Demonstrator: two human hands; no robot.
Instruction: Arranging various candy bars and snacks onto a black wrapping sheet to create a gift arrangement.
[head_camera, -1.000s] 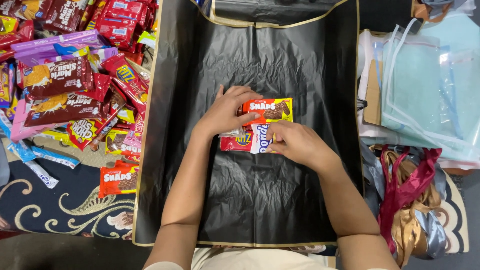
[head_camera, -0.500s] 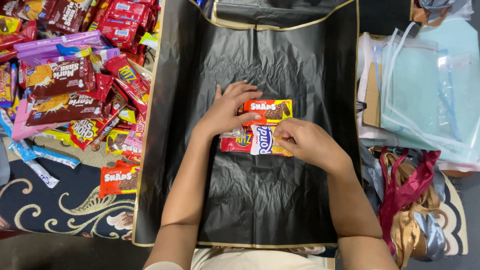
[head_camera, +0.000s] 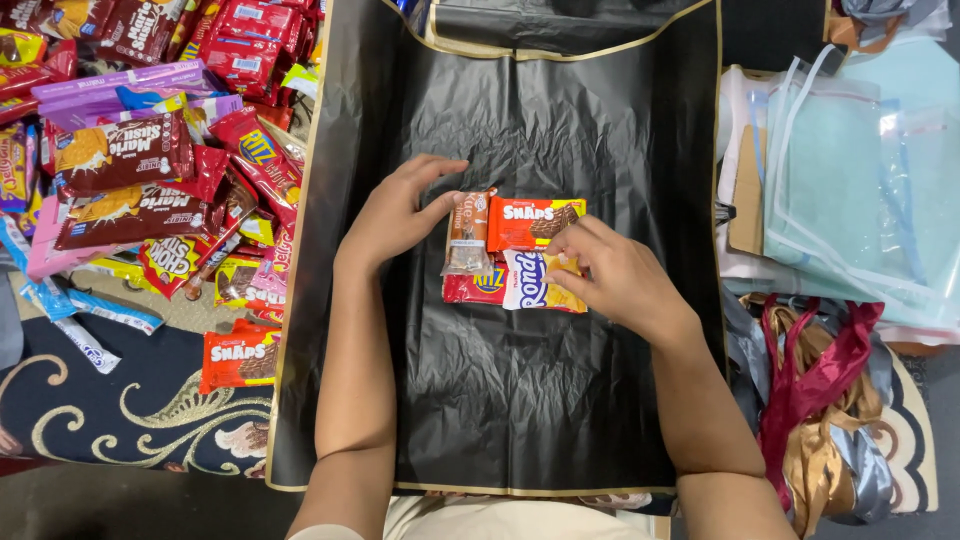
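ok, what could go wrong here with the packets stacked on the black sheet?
1. The narrow brown packet lies half across other packets under the left hand; it may slide off.
2. The right hand only pins the white-and-yellow packet at its edge; it could shift.
3. The crinkled black sheet may let the small pile drift.
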